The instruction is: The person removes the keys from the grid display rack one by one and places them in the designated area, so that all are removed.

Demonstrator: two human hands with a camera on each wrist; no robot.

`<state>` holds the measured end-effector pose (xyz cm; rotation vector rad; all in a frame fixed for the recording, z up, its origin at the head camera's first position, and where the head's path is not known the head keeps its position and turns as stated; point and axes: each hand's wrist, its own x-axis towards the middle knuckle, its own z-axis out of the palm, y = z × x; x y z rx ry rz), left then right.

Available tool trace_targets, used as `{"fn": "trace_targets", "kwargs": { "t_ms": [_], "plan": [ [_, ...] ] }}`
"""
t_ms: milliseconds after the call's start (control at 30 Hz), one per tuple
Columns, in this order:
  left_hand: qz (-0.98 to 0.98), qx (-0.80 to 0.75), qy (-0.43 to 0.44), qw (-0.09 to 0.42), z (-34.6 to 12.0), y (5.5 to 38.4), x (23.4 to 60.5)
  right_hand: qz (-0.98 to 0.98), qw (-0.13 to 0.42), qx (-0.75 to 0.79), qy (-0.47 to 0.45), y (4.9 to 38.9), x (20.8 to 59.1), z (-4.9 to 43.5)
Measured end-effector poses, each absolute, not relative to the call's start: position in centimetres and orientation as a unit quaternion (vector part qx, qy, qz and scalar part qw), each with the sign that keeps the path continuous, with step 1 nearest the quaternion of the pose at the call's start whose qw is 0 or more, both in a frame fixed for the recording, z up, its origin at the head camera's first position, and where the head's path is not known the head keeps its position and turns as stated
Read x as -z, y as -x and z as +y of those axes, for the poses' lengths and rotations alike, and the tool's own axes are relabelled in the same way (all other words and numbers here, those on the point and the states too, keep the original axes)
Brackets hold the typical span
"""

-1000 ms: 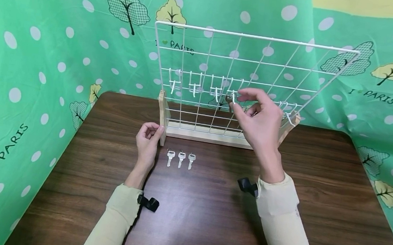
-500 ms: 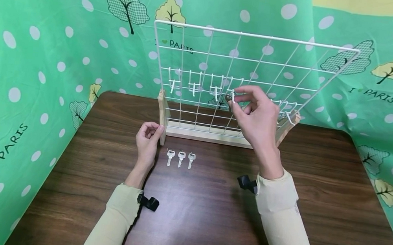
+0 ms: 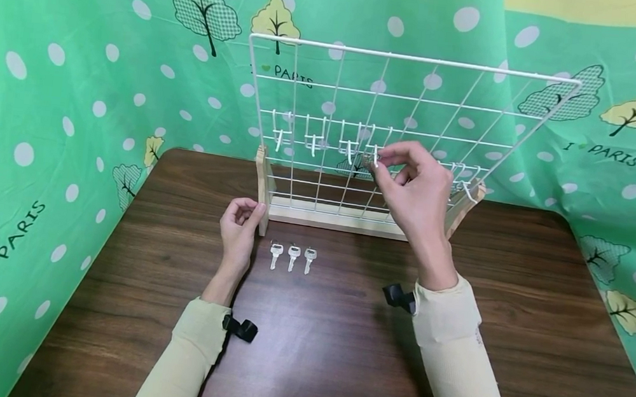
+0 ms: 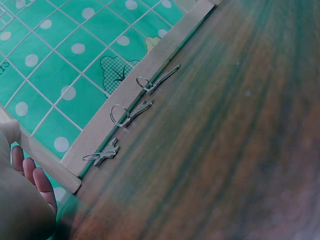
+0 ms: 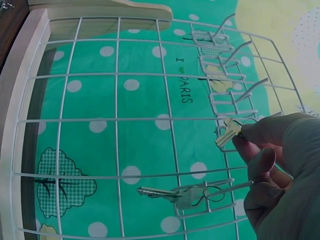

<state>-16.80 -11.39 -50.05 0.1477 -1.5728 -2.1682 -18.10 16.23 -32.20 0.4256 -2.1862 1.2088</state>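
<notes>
My right hand (image 3: 424,193) pinches a small metal key (image 5: 229,132) by its ring end, between thumb and fingertips. This key is right at the fourth white hook (image 3: 375,155) from the left on a wire grid rack (image 3: 417,60). Below the pinched key in the right wrist view, a second key (image 5: 187,196) hangs by its ring from another hook. My left hand (image 3: 239,229) holds the rack's left wooden support (image 3: 265,184), thumb against its front edge. Three keys with rings, among them the middle key (image 3: 293,258), lie in a row on the table before the rack.
Three white hooks, including the leftmost hook (image 3: 280,137), sit on the grid left of my right hand. A further hook (image 3: 468,189) is at the right end. The brown wooden table (image 3: 303,350) is backed by a green patterned cloth (image 3: 102,107).
My right hand has shifted slightly left with the key, which has moved in closer behind the fourth hook's tip. The left hand and the three keys on the table stay put.
</notes>
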Motion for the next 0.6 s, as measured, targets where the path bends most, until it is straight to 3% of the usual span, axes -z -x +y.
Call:
{"fn": "trace_targets", "kwargs": {
  "t_ms": [600],
  "plan": [
    [-0.573,0.785,-0.051,0.230,-11.45,16.80,50.16,-0.797,0.245,-0.540,-0.111,17.40,31.52,16.69]
  ]
}}
